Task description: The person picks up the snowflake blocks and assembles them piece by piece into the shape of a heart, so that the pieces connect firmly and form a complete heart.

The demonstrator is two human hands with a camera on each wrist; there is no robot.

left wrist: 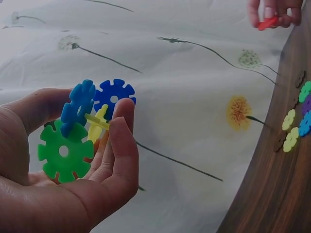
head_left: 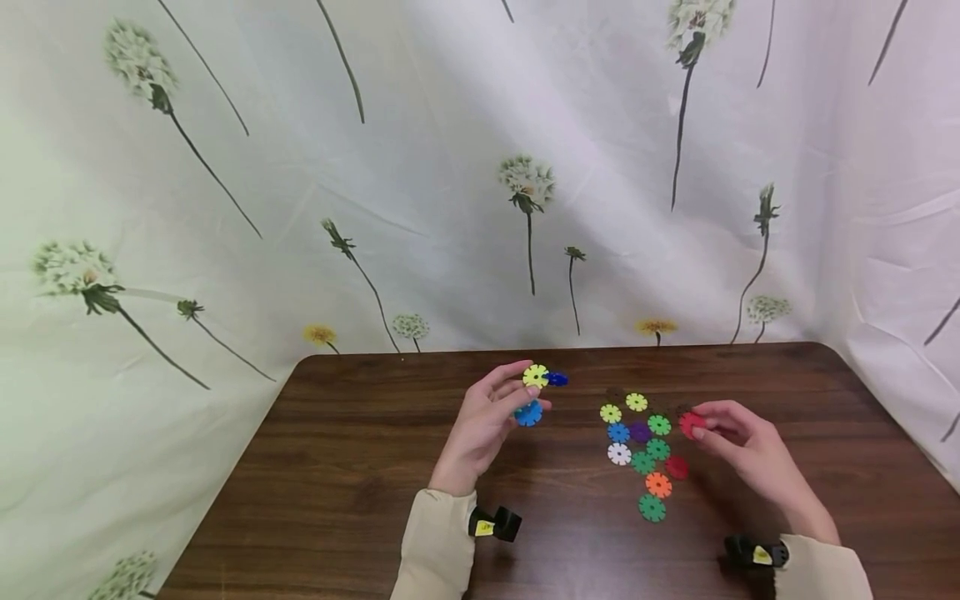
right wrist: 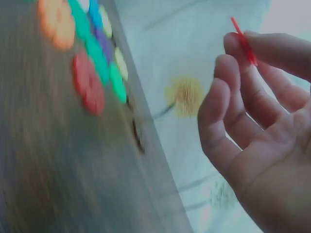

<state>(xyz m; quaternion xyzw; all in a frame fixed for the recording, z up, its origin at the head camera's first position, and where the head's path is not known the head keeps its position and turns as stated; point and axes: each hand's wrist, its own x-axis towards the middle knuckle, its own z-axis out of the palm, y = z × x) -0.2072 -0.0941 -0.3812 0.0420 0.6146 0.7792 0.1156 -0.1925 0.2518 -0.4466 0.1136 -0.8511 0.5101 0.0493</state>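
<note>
My left hand (head_left: 480,425) is raised over the table and holds a joined cluster of notched plastic discs. In the left wrist view the cluster shows a green disc (left wrist: 73,165), a light blue disc (left wrist: 77,107), a dark blue disc (left wrist: 120,91) and yellow pieces (left wrist: 96,127) slotted together between thumb and fingers. My right hand (head_left: 750,458) pinches a single red disc (head_left: 689,426) between thumb and forefinger. It appears edge-on in the right wrist view, apart from the loose discs on the table.
Several loose discs lie flat in a group on the brown table (head_left: 337,467), among them a white disc (head_left: 619,454), an orange disc (head_left: 658,484) and another red disc (head_left: 677,467). A flower-print cloth (head_left: 450,208) hangs behind the table.
</note>
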